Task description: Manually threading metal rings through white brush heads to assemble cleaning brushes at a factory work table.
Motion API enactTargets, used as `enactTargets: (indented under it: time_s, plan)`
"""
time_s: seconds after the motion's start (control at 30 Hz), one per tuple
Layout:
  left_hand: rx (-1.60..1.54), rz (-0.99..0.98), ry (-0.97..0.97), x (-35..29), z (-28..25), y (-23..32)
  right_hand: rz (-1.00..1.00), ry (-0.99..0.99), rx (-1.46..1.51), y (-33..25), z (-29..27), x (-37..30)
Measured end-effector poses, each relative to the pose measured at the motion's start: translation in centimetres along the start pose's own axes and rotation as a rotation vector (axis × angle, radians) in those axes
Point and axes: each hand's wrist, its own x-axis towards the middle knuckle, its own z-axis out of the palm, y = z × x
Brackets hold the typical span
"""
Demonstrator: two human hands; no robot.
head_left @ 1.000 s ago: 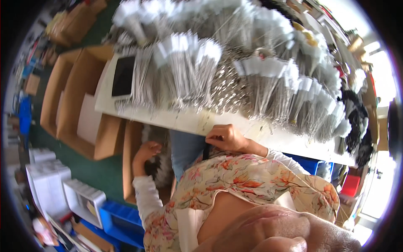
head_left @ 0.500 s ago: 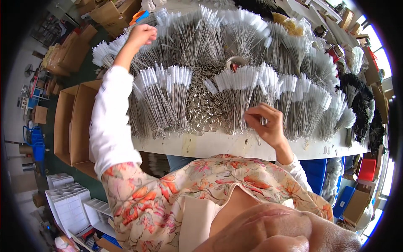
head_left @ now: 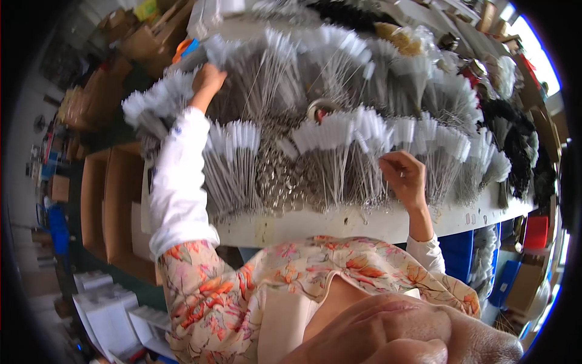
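Note:
My left hand (head_left: 209, 79) is stretched to the far left of the table, over the back row of white-bristled wire brushes (head_left: 273, 70). Its fingers are curled closed, and whatever they may hold is hidden. Nearer to me, my right hand (head_left: 405, 177) hovers at the front row of wire brushes (head_left: 324, 130), thumb and fingers bent together. I cannot make out anything between them. Another bundle of wire brushes (head_left: 233, 139) lies in front on the left. Between the front bundles spreads a heap of small metal rings (head_left: 279, 179), with a round roll (head_left: 318, 110) behind it.
An orange and blue object (head_left: 184, 50) lies beyond my left hand. Black brushes (head_left: 518, 155) are piled at the right end of the white table (head_left: 291, 225). An open cardboard box (head_left: 112, 206) stands left of the table. Blue bins (head_left: 454, 252) sit below its right side.
My left hand has come down a little, toward the back-row brushes. My right hand has shifted slightly right, its fingers still bent. The whole view has tilted slightly.

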Motion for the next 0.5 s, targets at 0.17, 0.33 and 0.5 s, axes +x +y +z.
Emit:
enactTargets:
  time_s: [0.17, 0.33, 0.5]
  plan:
    - [0.006, 0.065, -0.067, -2.0, -1.1, 1.5, -0.185, -0.115, -0.164, -2.6, -0.2, 2.5]
    - [-0.144, 0.275, 0.447, 1.3, -1.2, -1.4, -0.422, -0.054, -0.342, -1.9, -1.8, 8.8]
    - [-1.333, 0.102, 0.334, 0.9, -4.0, 3.3, -0.247, -0.282, -0.706, 1.3, -3.8, 16.7]
